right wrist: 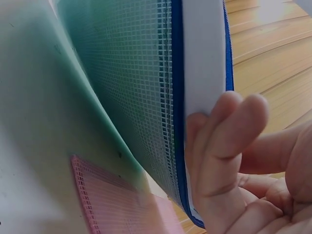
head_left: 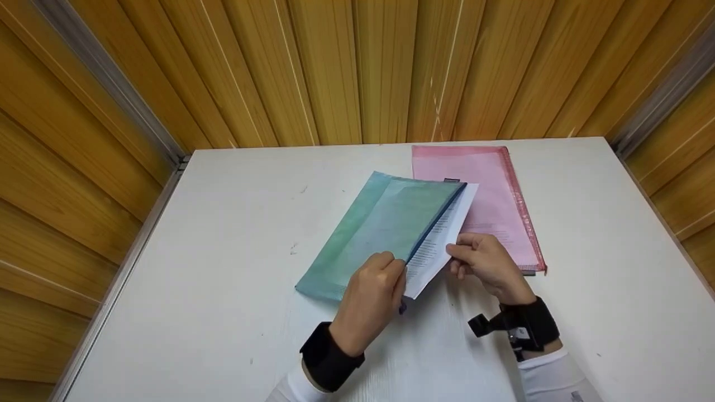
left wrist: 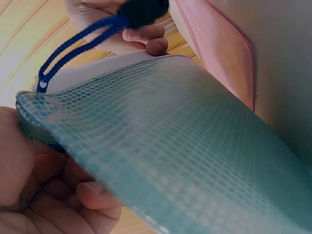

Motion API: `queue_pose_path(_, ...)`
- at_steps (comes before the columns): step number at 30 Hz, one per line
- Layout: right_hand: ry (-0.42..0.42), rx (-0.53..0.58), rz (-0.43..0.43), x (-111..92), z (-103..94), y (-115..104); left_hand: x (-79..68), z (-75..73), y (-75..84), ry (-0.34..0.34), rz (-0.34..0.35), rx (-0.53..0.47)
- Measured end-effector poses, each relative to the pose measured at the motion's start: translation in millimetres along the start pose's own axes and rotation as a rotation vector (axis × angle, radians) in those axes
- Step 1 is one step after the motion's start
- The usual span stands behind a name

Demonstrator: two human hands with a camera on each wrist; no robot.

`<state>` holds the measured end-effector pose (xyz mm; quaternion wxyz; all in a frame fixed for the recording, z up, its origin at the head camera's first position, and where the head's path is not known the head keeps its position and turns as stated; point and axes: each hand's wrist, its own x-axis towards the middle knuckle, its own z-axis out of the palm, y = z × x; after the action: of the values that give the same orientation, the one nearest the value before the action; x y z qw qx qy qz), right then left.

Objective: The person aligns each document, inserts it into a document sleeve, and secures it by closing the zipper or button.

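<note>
A green mesh zipper pouch [head_left: 363,234] is held tilted above the white table, its blue-edged opening facing right. Printed paper [head_left: 430,251] sticks out of that opening. My left hand [head_left: 374,296] grips the pouch's near corner by the zipper end, fingers curled round it; in the left wrist view a blue cord pull [left wrist: 80,44] hangs at that corner. My right hand [head_left: 483,262] pinches the paper's outer edge between thumb and fingers. In the right wrist view its fingers [right wrist: 219,141] lie against the white paper [right wrist: 204,53] between the two blue zipper edges.
A pink mesh zipper pouch [head_left: 486,206] lies flat at the back right of the white table [head_left: 234,234], partly behind the green one. Yellow wood-look panels [head_left: 385,72] stand along the back and sides. Each wrist wears a black strap [head_left: 332,357].
</note>
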<state>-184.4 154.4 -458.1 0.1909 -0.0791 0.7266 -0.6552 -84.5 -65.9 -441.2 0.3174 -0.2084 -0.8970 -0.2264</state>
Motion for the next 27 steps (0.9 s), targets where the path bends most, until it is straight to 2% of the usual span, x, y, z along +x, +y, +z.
queue_pose_path(11,0.025,0.015,-0.018,-1,6.1,-3,-0.6,2.3,1.5,0.01,0.03,-0.004)
queue_pose_path(23,0.127,-0.091,0.023,1,12.5,-1,-1.8,2.2,4.2,0.015,0.054,-0.017)
queue_pose_path(27,0.154,-0.102,0.01,1,12.1,1,-1.7,1.9,5.0,0.019,0.06,-0.013)
